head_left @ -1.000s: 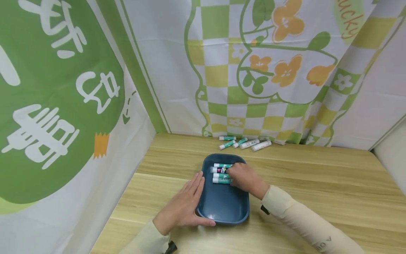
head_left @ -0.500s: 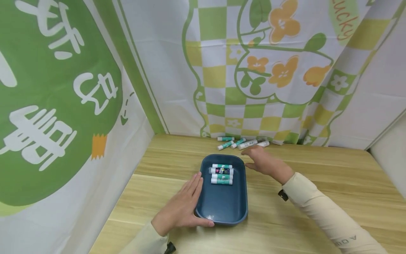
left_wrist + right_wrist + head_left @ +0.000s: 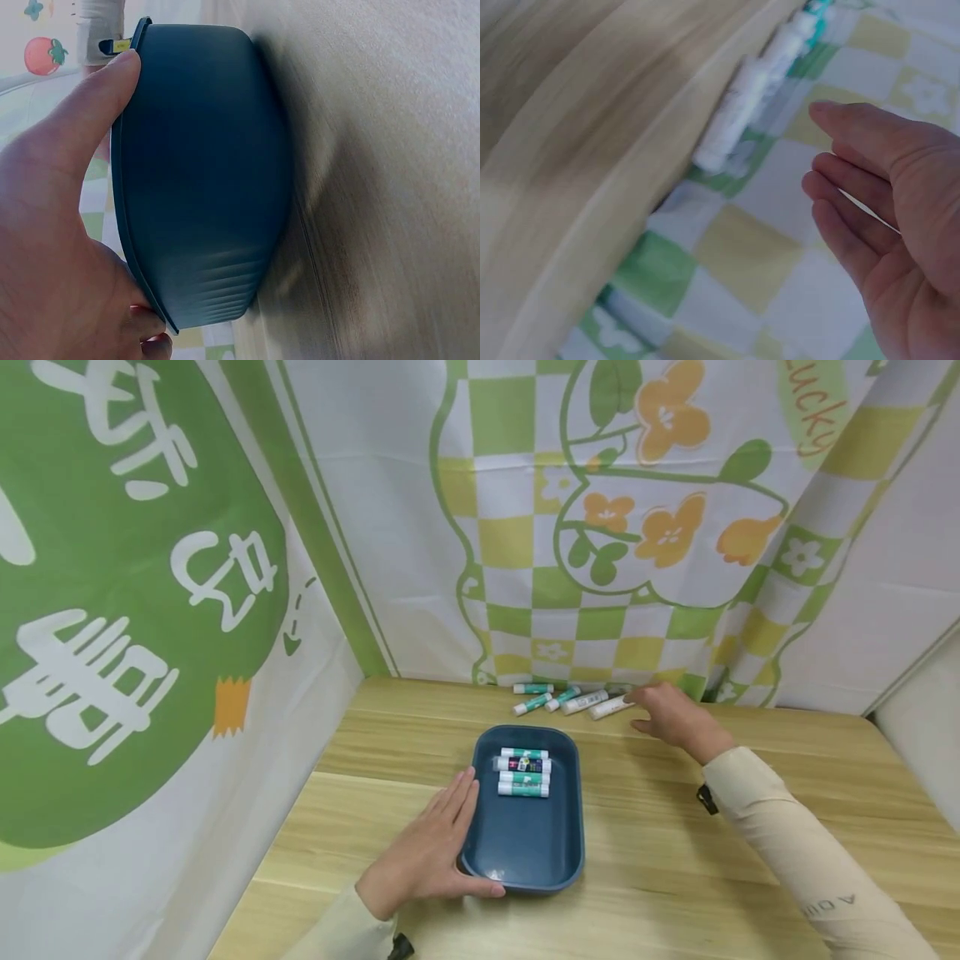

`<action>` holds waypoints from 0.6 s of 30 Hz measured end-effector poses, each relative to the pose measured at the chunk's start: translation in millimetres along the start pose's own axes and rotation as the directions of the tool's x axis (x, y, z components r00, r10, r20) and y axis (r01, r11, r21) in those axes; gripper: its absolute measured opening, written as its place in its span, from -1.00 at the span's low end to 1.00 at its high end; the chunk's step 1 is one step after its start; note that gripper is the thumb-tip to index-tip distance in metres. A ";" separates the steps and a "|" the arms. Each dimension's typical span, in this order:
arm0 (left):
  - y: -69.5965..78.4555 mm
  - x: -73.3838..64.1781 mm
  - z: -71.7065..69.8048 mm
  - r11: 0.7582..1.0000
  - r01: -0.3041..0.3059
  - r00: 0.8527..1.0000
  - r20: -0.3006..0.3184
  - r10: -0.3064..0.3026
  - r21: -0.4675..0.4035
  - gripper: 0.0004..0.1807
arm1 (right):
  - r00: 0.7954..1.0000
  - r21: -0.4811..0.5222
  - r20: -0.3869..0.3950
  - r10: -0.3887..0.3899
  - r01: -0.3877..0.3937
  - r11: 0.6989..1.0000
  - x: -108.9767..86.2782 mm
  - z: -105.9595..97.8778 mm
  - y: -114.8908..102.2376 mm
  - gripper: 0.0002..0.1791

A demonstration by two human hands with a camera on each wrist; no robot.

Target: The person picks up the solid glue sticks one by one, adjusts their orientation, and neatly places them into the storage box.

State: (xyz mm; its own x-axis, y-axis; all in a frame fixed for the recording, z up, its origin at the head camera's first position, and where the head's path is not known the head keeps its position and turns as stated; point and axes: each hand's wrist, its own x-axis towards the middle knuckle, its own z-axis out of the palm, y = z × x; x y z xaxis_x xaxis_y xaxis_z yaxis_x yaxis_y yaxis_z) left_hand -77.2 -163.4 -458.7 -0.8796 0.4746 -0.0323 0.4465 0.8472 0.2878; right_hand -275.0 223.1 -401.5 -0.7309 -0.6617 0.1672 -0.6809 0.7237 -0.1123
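My left hand (image 3: 431,856) rests along the left side of a dark blue tray (image 3: 525,856), straight fingers on the rim and thumb at the near corner. In the left wrist view, the thumb lies on the rim of the tray (image 3: 202,165). Several glue sticks lie in a row inside, including a black-and-pink one (image 3: 525,765) and a green-and-white one (image 3: 523,789). Beside the rightmost white glue stick (image 3: 611,706) at the back is my right hand (image 3: 678,718). The right wrist view shows that hand (image 3: 900,202) apart from the white glue stick (image 3: 731,112), fingers loosely bent, holding nothing.
More glue sticks, such as a green-and-white one (image 3: 533,704) and a white one (image 3: 585,702), lie along the back of the wooden table (image 3: 720,852). A checkered curtain (image 3: 570,618) hangs right behind them. A printed cloth (image 3: 135,610) borders the left side.
My right hand has left the glue sticks in the tray and moved back and right to the white glue stick at the table's far edge. The left hand stays on the tray.
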 end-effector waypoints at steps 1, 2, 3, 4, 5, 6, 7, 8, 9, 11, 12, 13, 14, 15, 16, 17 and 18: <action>-0.3 -0.5 -0.2 1.000 0.000 1.000 -0.002 0.000 0.000 0.55 | 1.000 0.003 0.005 0.012 -0.012 1.000 0.2 2.2 3.5 -0.62; -0.5 -1.0 -0.2 1.000 0.000 1.000 -0.002 0.000 0.000 0.55 | 1.000 0.008 0.009 0.022 -0.022 1.000 0.5 4.7 7.0 -0.61; -0.8 -1.4 0.0 1.000 0.002 1.000 0.001 -0.002 0.003 0.55 | 0.999 0.013 0.017 0.035 -0.035 0.999 0.9 7.6 10.4 -0.59; -0.8 -1.3 -0.3 1.000 0.002 1.000 -0.001 -0.002 0.003 0.55 | 0.999 0.018 0.020 0.045 -0.046 0.999 1.5 9.8 13.5 -0.57; -1.0 -1.1 -0.1 1.000 0.002 1.000 0.000 -0.002 0.004 0.55 | 0.998 0.019 0.022 0.055 -0.056 0.998 2.4 12.3 16.5 -0.56; -1.1 -1.1 0.2 1.000 0.002 1.000 -0.001 -0.002 0.003 0.55 | 0.998 0.023 0.019 0.061 -0.062 0.998 3.2 15.5 19.5 -0.55; -1.1 -0.8 0.3 1.000 0.001 1.000 -0.002 -0.001 0.005 0.55 | 0.998 0.025 0.011 0.062 -0.063 0.998 3.9 18.5 22.7 -0.55; -1.3 -0.5 0.9 1.000 -0.002 1.000 -0.006 0.002 0.009 0.55 | 0.998 0.028 -0.001 0.062 -0.062 0.998 5.1 22.3 25.8 -0.56; -1.4 -0.1 1.2 1.000 -0.004 1.000 -0.010 0.004 0.012 0.56 | 0.998 0.034 -0.021 0.058 -0.058 0.998 6.3 26.6 29.2 -0.58; -1.6 0.3 1.9 1.000 -0.009 1.000 -0.018 0.009 0.018 0.56 | 0.996 0.039 -0.077 0.044 -0.041 0.998 8.9 36.3 36.2 -0.64; -1.6 0.4 2.0 1.000 -0.009 1.000 -0.021 0.010 0.019 0.56 | 0.994 0.036 -0.105 0.038 -0.034 0.999 10.3 41.9 39.6 -0.70; -1.6 0.4 2.1 1.000 -0.009 1.000 -0.024 0.010 0.019 0.56 | 0.991 0.033 -0.133 0.033 -0.029 0.999 11.7 46.7 42.4 -0.75; -1.8 0.3 2.4 1.000 -0.010 1.000 -0.026 0.010 0.019 0.56 | 0.987 0.029 -0.160 0.030 -0.026 0.999 13.4 52.2 45.3 -0.82; -1.8 0.2 2.5 1.000 -0.010 1.000 -0.028 0.010 0.016 0.56 | 0.983 0.027 -0.183 0.034 -0.029 0.999 14.8 57.2 47.6 -0.87; -1.9 0.0 2.7 1.000 -0.012 1.000 -0.029 0.012 0.015 0.56 | 0.979 0.023 -0.201 0.042 -0.038 0.999 15.8 61.5 49.4 -0.89; -1.9 -0.1 3.0 1.000 -0.013 0.999 -0.030 0.014 0.014 0.56 | 0.975 0.021 -0.216 0.053 -0.049 0.999 16.7 65.3 50.3 -0.91; -2.0 -0.2 3.4 1.000 -0.016 0.999 -0.030 0.016 0.014 0.56 | 0.972 0.016 -0.228 0.064 -0.062 0.998 17.4 68.7 51.0 -0.91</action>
State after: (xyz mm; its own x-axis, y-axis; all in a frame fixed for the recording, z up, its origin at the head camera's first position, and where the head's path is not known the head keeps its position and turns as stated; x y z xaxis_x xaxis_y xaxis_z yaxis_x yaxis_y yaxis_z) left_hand -77.4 -164.4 -462.4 -0.8768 0.4809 0.0015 0.4628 0.8429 0.2745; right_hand -325.7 235.0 -471.6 -0.7428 -0.5523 0.3784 -0.6353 0.7599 -0.1379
